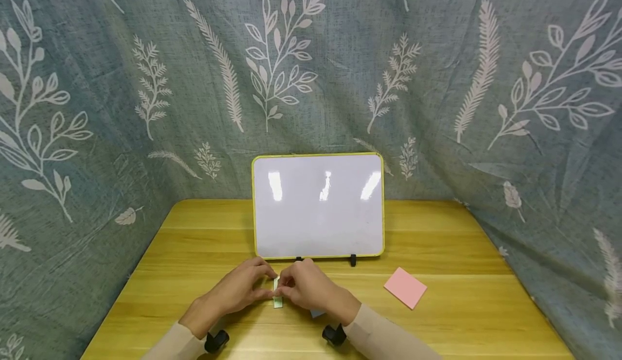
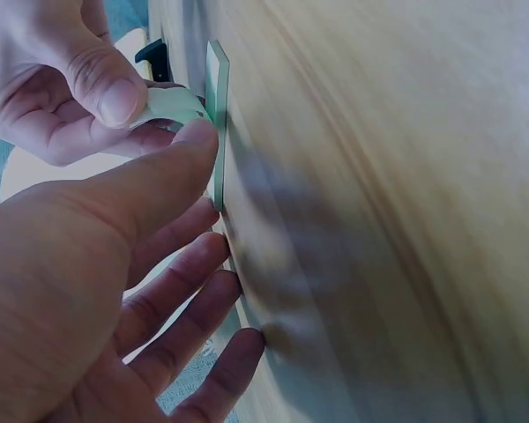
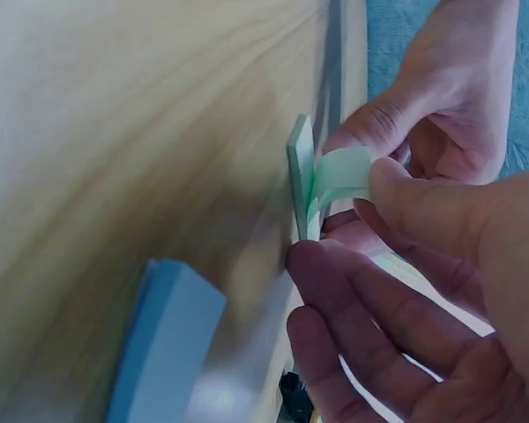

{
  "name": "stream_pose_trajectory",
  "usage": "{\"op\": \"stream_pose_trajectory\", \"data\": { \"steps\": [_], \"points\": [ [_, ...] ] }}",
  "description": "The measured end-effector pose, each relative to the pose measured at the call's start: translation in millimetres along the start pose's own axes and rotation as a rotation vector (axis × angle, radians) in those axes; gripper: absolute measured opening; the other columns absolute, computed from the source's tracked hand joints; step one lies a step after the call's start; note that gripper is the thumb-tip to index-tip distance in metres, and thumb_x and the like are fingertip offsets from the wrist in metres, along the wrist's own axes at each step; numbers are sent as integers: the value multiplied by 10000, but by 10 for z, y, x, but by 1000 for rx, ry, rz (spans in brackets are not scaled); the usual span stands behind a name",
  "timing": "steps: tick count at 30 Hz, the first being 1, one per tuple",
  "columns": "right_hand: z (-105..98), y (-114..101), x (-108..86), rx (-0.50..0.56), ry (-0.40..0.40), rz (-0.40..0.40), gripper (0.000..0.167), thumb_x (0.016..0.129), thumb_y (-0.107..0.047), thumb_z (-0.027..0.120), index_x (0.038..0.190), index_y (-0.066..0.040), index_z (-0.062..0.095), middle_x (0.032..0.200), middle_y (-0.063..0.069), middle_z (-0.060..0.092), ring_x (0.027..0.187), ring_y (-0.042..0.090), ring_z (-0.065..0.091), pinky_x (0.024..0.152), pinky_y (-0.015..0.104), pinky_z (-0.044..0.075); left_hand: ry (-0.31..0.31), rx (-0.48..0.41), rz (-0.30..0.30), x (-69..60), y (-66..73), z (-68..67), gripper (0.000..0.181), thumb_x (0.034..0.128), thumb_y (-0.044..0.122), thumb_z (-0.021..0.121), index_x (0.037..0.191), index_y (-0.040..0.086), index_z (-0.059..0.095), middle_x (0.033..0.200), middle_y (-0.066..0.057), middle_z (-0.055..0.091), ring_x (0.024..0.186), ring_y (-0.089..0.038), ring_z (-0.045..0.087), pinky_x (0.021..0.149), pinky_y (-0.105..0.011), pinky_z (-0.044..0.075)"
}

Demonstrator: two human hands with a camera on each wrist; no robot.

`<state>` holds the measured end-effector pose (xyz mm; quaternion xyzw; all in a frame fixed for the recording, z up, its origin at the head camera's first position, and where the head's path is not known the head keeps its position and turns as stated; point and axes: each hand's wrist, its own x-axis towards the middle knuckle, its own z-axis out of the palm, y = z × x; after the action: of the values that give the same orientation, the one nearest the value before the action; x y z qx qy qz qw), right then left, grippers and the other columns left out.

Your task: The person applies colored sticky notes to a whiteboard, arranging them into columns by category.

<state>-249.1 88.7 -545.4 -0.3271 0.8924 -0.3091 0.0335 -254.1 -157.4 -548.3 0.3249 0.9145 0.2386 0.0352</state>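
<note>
A narrow pale green sticky note pad [image 1: 278,302] lies on the table between both hands. My right hand [image 1: 311,290] pinches its lifted top sheet [image 3: 342,172] between thumb and finger, and the sheet curls up from the pad. My left hand [image 1: 238,287] lies on the pad's left side; in the left wrist view its thumb touches the pad by the lifted sheet, while its other fingers stretch along the table. A blue sticky note pad [image 3: 167,344] lies near my right hand, mostly hidden under that wrist in the head view.
A whiteboard [image 1: 318,214] with a yellow frame stands upright on black feet [image 1: 353,260] beyond the hands. To the right, a pink sticky note pad [image 1: 405,288] lies on the wooden table [image 1: 452,252]. Patterned curtain cloth [image 1: 340,68] hangs behind and at both sides.
</note>
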Motion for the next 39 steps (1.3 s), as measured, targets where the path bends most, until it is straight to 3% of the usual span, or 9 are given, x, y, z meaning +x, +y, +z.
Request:
{"op": "stream_pose_trajectory", "data": {
  "steps": [9,17,22,26,32,39],
  "points": [
    [-19,26,4,92,13,70,134,1059,-203,894,930,-169,900,890,-52,870,683,-55,617,646,177,530,0,-10,-26,5,26,14,395,1005,346,950,1302,115,832,1319,-10,753,1259,-279,744,1118,-525,645],
    [32,34,37,83,82,100,91,1079,-83,830,1005,-127,860,931,-22,849,782,-51,677,727,160,576,126,9,-112,37,136,148,387,927,391,1015,1169,141,845,1173,-4,760,1119,-249,740,1007,-543,658],
    [32,23,63,110,120,99,87,1042,-1,821,1085,-60,867,923,10,856,772,-38,703,727,156,590,159,16,-172,52,166,201,429,870,392,1057,1139,144,832,1150,3,744,1115,-244,709,970,-566,640],
    [19,26,74,98,132,103,127,1022,4,829,1116,-51,893,934,6,868,793,-33,714,736,158,589,166,21,-182,63,175,203,439,853,380,1070,1132,140,832,1153,7,745,1109,-237,694,969,-565,638],
    [-3,35,88,67,156,86,40,1043,-79,878,1046,-82,918,949,-2,895,832,9,744,766,179,582,164,13,-202,62,191,199,430,854,375,1069,1138,148,840,1175,5,747,1117,-235,690,954,-551,643],
    [-52,52,148,63,205,125,73,1059,-27,842,1118,-3,876,1001,80,895,892,124,838,798,204,646,184,14,-211,67,199,211,415,835,358,1082,1116,167,843,1167,1,761,1134,-252,704,978,-561,644]
  ]
}}
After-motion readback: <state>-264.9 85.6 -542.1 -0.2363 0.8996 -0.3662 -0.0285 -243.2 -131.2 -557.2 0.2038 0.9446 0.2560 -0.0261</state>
